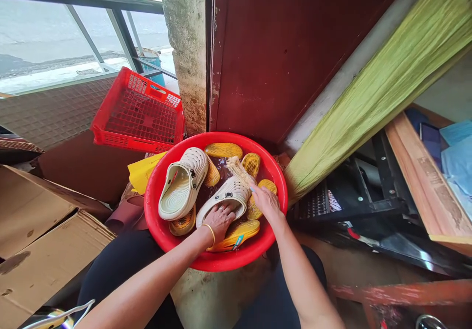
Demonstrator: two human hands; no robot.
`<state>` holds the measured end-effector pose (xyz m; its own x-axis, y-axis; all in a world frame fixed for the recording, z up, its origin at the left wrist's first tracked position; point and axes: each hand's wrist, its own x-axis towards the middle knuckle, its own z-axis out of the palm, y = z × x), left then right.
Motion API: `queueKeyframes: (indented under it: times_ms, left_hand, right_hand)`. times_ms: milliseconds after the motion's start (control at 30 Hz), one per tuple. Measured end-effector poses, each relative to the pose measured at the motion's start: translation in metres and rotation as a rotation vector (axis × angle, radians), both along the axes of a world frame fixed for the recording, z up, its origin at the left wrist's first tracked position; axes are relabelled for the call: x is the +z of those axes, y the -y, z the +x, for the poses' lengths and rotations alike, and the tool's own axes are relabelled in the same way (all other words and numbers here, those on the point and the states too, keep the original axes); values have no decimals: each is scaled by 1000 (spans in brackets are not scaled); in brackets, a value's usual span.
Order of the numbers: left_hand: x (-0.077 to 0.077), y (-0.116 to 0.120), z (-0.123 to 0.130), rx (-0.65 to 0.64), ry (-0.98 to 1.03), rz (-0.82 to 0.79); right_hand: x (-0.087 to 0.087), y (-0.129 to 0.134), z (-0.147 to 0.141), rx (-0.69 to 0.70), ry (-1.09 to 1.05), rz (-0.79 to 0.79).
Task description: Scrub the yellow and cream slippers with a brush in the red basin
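A red basin [152, 206] holds water and several shoes. My left hand [219, 220], with a bangle at the wrist, reaches into the opening of a cream-white clog [230, 190] and holds it; its fingertips are partly hidden inside. In my right hand [266, 200] is a scrub brush [237, 167] with pale bristles, touching or just over that clog's toe. A second white clog [196, 165] leans at the basin's left side. Around them lie yellow slippers [223, 150], and a yellow-orange shoe [239, 233] with a blue label rests at the near rim.
Behind the basin on the left stands a red plastic crate [142, 117]. Cardboard boxes [47, 255] fill the left side. A dark red door [287, 48] is straight ahead. On the right are a yellow-green curtain [368, 98] and a wooden board [427, 171].
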<state>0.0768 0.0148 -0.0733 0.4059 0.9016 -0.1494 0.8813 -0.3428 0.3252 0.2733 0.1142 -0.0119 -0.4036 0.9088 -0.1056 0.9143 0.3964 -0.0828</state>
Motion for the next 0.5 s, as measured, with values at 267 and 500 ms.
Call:
queueKeyframes:
  times_ms: [267, 500]
  left_hand:
    - [6, -9, -9, 132, 219, 18]
    - [12, -22, -16, 307, 497, -1]
  right_hand:
    - [-6, 4, 15, -64, -29, -8]
    - [-12, 45, 29, 155, -377, -174]
